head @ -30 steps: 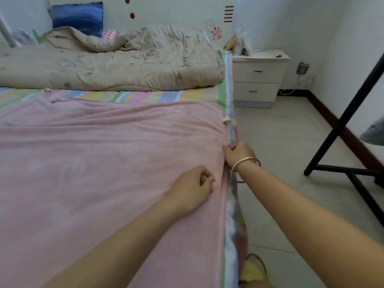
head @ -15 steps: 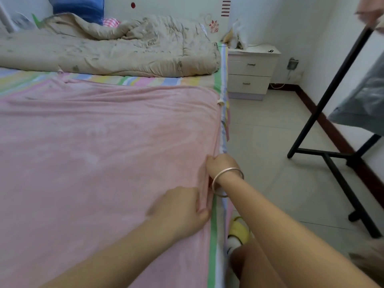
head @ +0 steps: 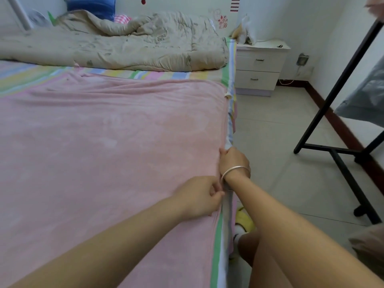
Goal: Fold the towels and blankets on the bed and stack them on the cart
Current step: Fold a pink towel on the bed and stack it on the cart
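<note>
Two grips: left grip (head: 199, 196) and right grip (head: 233, 161), both down at the bed's right-hand edge, lower centre of frame.
Left grip: fingers curled, pinching the hem of the wide pink fleece blanket (head: 104, 152).
Right grip: just above it in frame, closed round that same hem at the bedside.
Blanket: spread flat across the pastel-striped bed sheet (head: 145, 74), filling left and centre.
Handling: looks soft, light and limp, so it will likely sag and drag. Best taken by hem and corners, hands wide apart.
Upper left: crumpled beige padded quilt (head: 124, 48), untouched.
</note>
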Motion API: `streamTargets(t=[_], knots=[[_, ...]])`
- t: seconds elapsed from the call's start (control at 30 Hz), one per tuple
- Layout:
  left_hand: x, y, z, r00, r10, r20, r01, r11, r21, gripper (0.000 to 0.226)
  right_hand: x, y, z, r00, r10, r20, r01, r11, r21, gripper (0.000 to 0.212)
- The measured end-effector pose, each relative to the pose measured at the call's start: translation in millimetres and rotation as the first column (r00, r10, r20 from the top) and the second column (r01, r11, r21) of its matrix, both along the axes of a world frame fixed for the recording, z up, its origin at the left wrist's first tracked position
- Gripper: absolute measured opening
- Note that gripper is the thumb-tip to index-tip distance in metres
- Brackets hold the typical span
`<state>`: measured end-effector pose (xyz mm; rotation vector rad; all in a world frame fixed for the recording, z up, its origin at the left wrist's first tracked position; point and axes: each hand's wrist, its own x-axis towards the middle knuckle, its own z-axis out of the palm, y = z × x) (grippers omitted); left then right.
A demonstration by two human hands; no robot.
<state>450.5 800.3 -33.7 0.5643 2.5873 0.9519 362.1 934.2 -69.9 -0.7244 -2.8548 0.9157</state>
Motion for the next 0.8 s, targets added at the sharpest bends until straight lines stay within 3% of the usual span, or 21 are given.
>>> streamTargets(t=[0.07, 0.13, 0.2, 0.23, 0.3, 0.37, 0.47, 0.6, 0.7, 0.8], knots=[[9, -16, 4, 0.989, 0.031, 0.147, -0.063, 0.974, 0.215, 0.015, 6, -6, 4, 0.998, -0.031, -0.045, 0.033, 0.999, 0.032, 0.041], [16, -35, 8, 0.997, 0.068, 0.037, -0.076, 0.959, 0.273, 0.025, 16, -8, 8, 0.986, 0.015, -0.165, 0.008, 0.991, 0.137, 0.038], [21, -64, 8, 0.971, 0.147, -0.189, -0.107, 0.972, 0.208, 0.029, 28, -17, 12, 0.942, 0.194, -0.274, -0.098, 0.939, 0.328, 0.045], [21, -78, 8, 0.943, 0.193, -0.271, -0.147, 0.973, 0.179, 0.026, 34, -23, 14, 0.918, 0.303, -0.255, -0.183, 0.895, 0.406, 0.052], [22, -109, 11, 0.883, 0.29, -0.369, -0.248, 0.956, 0.158, 0.026, 46, -47, 22, 0.864, 0.49, -0.118, -0.386, 0.793, 0.471, 0.073], [22, -139, 12, 0.833, 0.353, -0.426, -0.338, 0.934, 0.112, 0.031, 58, -78, 24, 0.783, 0.621, 0.026, -0.566, 0.695, 0.443, 0.078], [27, -189, 9, 0.792, 0.402, -0.46, -0.471, 0.881, -0.041, 0.039, 78, -137, 18, 0.641, 0.749, 0.167, -0.746, 0.556, 0.367, 0.067], [55, -273, -15, 0.821, 0.422, -0.386, -0.554, 0.754, -0.353, 0.052, 119, -212, 6, 0.478, 0.855, 0.201, -0.839, 0.377, 0.392, 0.069], [95, -328, -30, 0.8, 0.468, -0.375, -0.596, 0.693, -0.406, 0.066, 162, -248, -1, 0.296, 0.943, 0.155, -0.882, 0.207, 0.424, 0.069], [130, -352, -39, 0.762, 0.483, -0.432, -0.638, 0.678, -0.365, 0.085, 201, -269, -10, 0.168, 0.98, 0.103, -0.888, 0.105, 0.448, 0.07]])
